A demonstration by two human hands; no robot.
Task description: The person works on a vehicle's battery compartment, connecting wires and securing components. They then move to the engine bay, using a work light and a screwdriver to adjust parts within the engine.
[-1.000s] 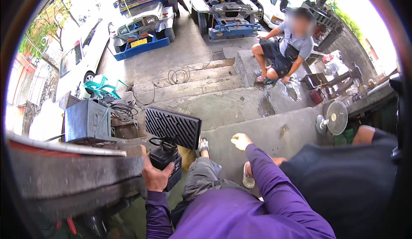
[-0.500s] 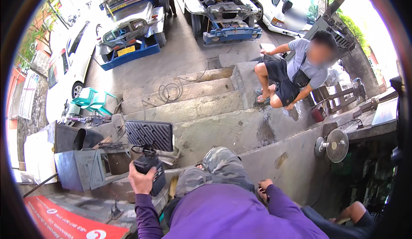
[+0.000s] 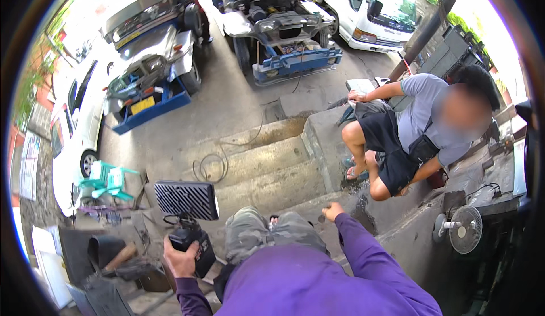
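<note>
My left hand [image 3: 180,260] grips a black camera body [image 3: 193,245] with a flat black light panel [image 3: 187,199] mounted on top of it, held at my left side. My right hand [image 3: 332,211] is out in front of my right knee, fingers curled around a small dark object that is too small to tell. My purple sleeves and camouflage trousers fill the lower middle. Concrete steps [image 3: 267,162] lie just ahead of my legs.
A person in a grey shirt and black shorts [image 3: 417,137] crouches on the ledge at right. A small fan [image 3: 465,229] stands lower right. A cable coil [image 3: 209,165] lies on the steps, teal plastic chairs [image 3: 108,180] at left, parked vehicles [image 3: 284,32] beyond.
The view has swung to the right, and the crouching person has come closer in the picture. My left hand still holds the camera rig. My right hand has risen into view ahead of my knee.
</note>
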